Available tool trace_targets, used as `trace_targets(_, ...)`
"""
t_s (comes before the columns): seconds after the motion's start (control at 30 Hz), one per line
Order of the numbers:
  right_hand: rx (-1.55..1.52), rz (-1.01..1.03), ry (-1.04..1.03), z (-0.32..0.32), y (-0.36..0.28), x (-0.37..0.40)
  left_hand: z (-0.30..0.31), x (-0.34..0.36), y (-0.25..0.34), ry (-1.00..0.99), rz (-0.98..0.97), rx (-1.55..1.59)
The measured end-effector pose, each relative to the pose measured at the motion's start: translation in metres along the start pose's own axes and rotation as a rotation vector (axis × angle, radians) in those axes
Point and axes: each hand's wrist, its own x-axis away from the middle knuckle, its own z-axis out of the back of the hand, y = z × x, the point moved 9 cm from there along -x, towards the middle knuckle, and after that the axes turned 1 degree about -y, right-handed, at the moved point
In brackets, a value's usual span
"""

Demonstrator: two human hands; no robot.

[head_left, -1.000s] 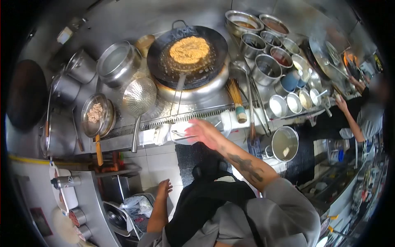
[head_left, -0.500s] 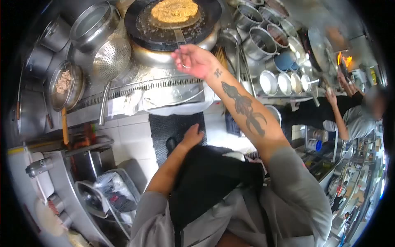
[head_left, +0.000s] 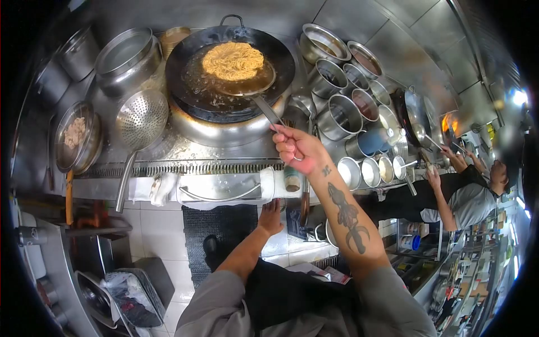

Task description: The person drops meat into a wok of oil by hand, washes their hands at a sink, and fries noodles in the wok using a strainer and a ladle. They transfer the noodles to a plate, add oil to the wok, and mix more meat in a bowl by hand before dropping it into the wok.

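The left hand [head_left: 271,218], fingers straightened, is by a white cloth [head_left: 272,182] at the front edge of the table [head_left: 168,147]. Farther off, the right hand [head_left: 297,149] grips a strainer [head_left: 266,109], its head overlapping the noodles [head_left: 233,62] in the wok [head_left: 182,73].

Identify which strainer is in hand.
The strainer in the wok: the right hand grips its metal handle. The perforated strainer and the wooden-handled strainer farther left are untouched.

Skimmer [head_left: 142,119] on counter [head_left: 166,150] (shiny steel)
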Motion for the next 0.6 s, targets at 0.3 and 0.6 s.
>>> trace_targets(0.3,-0.043,-0.013,0.014,-0.003,-0.002,0.012,-0.023,-0.018,-0.007,-0.229,0.167,-0.087)
trace_targets(0.6,-0.101,-0.068,-0.045,0.037,-0.011,-0.035,0.105,0.162,-0.079,0.293,0.287,0.309)
